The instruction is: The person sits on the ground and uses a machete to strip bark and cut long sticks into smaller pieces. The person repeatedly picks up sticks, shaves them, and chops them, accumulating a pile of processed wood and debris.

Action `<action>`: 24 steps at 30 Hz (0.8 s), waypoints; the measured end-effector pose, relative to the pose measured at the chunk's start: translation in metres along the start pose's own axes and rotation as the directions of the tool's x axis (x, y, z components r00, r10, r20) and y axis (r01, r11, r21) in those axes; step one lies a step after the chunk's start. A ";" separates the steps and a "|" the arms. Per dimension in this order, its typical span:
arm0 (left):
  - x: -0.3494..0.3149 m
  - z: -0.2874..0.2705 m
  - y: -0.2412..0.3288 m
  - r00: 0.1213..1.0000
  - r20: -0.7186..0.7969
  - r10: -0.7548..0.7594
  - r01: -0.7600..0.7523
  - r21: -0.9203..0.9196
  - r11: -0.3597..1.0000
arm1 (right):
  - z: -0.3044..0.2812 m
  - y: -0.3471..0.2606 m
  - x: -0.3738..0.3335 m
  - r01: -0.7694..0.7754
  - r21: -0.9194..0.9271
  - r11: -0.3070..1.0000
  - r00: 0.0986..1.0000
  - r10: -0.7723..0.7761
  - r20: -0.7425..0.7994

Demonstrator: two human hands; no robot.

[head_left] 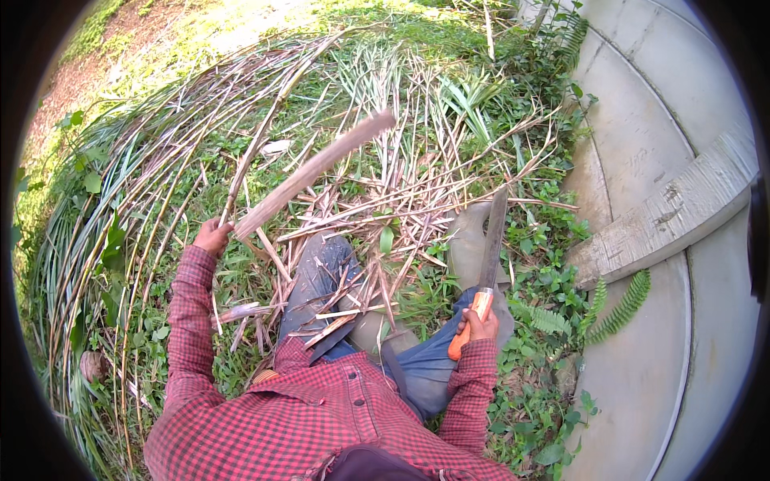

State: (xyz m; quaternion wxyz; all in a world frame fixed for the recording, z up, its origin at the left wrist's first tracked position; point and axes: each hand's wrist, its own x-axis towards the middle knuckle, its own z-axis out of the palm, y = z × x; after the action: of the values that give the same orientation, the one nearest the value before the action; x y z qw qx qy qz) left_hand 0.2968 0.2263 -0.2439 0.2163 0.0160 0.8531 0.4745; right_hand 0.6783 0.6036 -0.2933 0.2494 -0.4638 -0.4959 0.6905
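My left hand (214, 237) is closed around the lower end of a long, thin cane stalk (258, 138), which slants away to the far side. A broad, flat brown strip (317, 168), slightly blurred, starts right beside these fingers and points up to the right. I cannot tell whether the hand holds this strip too. On the right, my right hand (479, 326) grips the orange handle of a machete (494, 244), its blade pointing away from me above my boot. Cut stalk pieces (401, 204) lie in a loose heap between and beyond my legs.
Long leafy stalks (104, 232) lie in a curved pile on the left. A curved pale wall (642, 361) rises at the right, with a weathered beam (666, 216) against it. Ferns (626, 309) grow at its foot. Scraps lie on my jeans (317, 276).
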 end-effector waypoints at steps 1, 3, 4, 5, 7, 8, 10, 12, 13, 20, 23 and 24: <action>-0.002 -0.005 -0.008 0.997 -0.012 0.082 -0.082 0.013 0.997 | -0.002 0.002 0.001 0.012 0.017 1.000 1.000 -0.012 0.000; -0.020 -0.013 -0.010 0.980 -0.053 0.192 -0.182 0.161 0.970 | -0.005 0.003 0.002 0.031 0.017 0.999 1.000 -0.031 -0.001; -0.038 -0.023 0.007 0.969 -0.081 0.231 -0.198 0.299 0.934 | -0.005 0.002 0.004 0.032 0.033 0.999 0.999 -0.031 -0.004; -0.041 -0.043 0.010 0.953 -0.108 0.283 -0.218 0.403 0.889 | -0.005 0.001 0.004 0.022 0.041 0.999 1.000 -0.022 0.001; -0.030 -0.098 0.009 0.911 -0.170 0.376 -0.197 0.622 0.758 | -0.003 -0.002 0.003 0.011 0.038 0.999 1.000 -0.011 0.003; -0.022 -0.128 0.015 0.884 -0.205 0.420 -0.144 0.735 0.662 | -0.003 -0.001 0.005 0.015 0.035 0.999 1.000 -0.015 0.012; -0.004 -0.182 0.034 0.766 -0.259 0.588 0.029 0.928 0.372 | 0.000 0.004 0.005 0.014 0.034 0.999 0.999 -0.016 0.038; -0.023 -0.187 0.126 0.620 -0.425 0.659 0.347 0.902 0.255 | 0.004 0.002 0.002 0.009 0.021 1.000 0.995 -0.011 0.100; -0.015 -0.177 0.156 0.553 -0.390 0.737 0.331 0.914 0.235 | 0.001 0.000 -0.003 0.022 -0.004 1.000 0.996 -0.022 0.092; -0.018 -0.106 0.260 0.136 0.015 0.991 0.226 0.973 -0.045 | 0.000 -0.005 -0.005 0.058 0.075 0.996 0.998 -0.058 -0.005; 0.003 -0.049 0.219 0.318 -0.089 0.944 0.069 0.995 0.071 | -0.002 0.000 -0.001 0.083 0.092 0.992 0.997 -0.083 -0.006; 0.011 -0.026 0.197 0.463 -0.149 0.874 0.034 0.988 0.150 | 0.000 0.000 -0.001 0.086 0.090 0.992 0.996 -0.087 0.006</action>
State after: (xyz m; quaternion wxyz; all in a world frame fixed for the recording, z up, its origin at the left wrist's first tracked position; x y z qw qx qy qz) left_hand 0.2413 0.3158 -0.0751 -0.3681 0.2201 0.8979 -0.0991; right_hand 0.6789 0.6031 -0.2930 0.2971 -0.4267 -0.4854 0.7029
